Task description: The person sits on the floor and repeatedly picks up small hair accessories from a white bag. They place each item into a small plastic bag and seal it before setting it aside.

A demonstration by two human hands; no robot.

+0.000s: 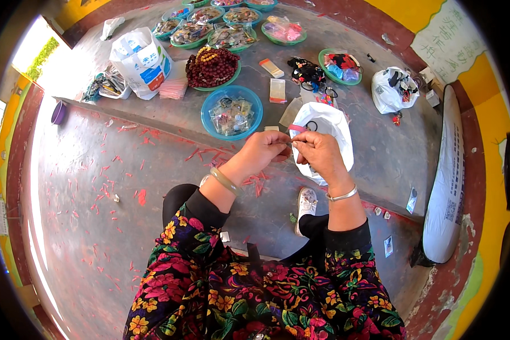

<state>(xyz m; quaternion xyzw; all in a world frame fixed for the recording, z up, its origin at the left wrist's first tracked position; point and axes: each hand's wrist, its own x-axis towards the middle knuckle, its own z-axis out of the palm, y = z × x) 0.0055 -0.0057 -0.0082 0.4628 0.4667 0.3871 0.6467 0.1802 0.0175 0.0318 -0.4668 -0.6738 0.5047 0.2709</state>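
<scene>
Right now both hands meet in mid-frame, fingertips pinched together on a small pink strip: left hand closed on it from the left, right hand closed on it from the right. Strip sits between the fingertips, just above a white plastic bag lying on the concrete floor. Left wrist wears a pale green bangle, right wrist a silver bracelet. Beyond the hands, on a raised ledge, a blue bowl of small clear packets, a green bowl of dark red beads behind it, more filled bowls farther back. Red scraps litter the floor. White shoe below the right hand.
</scene>
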